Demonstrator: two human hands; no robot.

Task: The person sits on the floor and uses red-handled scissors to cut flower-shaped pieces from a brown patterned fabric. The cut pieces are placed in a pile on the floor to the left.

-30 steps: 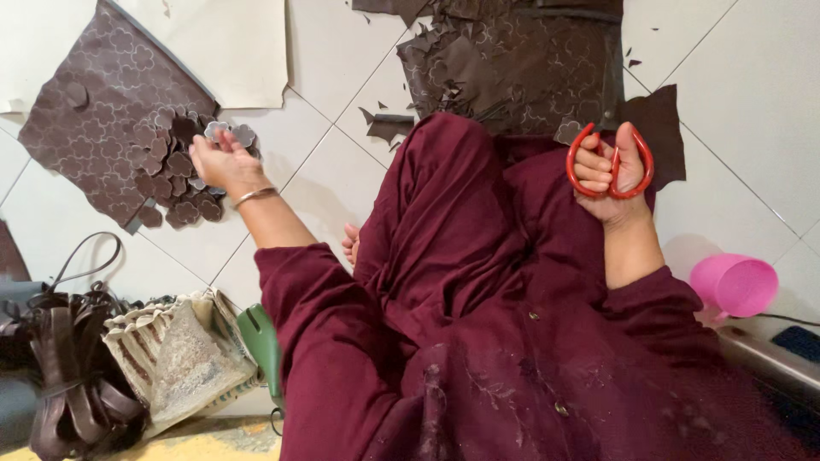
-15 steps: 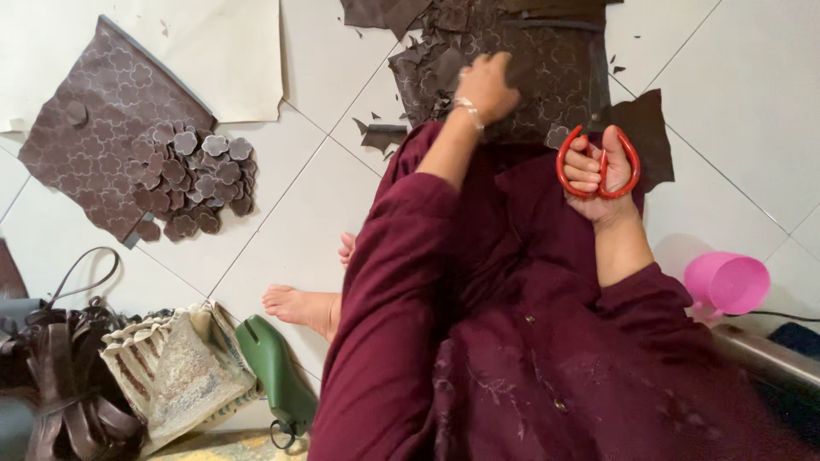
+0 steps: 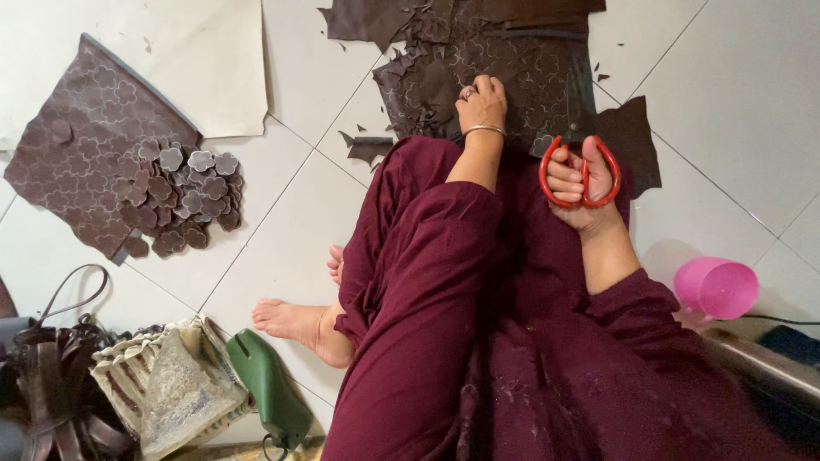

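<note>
Leather sheet under left hand, scissors in right

Leather sheet (image 3: 512, 68), dark brown with stamped flower outlines, lies on the tiled floor (image 3: 290, 222) at top centre. Far left: second patterned piece (image 3: 85, 162) with a pile of cut flower shapes (image 3: 188, 196) on its right edge. Left hand (image 3: 483, 102) rests on the sheet's near edge, fingers curled down, pressing it. Right hand (image 3: 585, 183) grips red-handled scissors (image 3: 579, 166), fingers through the loops, blades hidden. Pink cup (image 3: 716, 288) far right.
</note>
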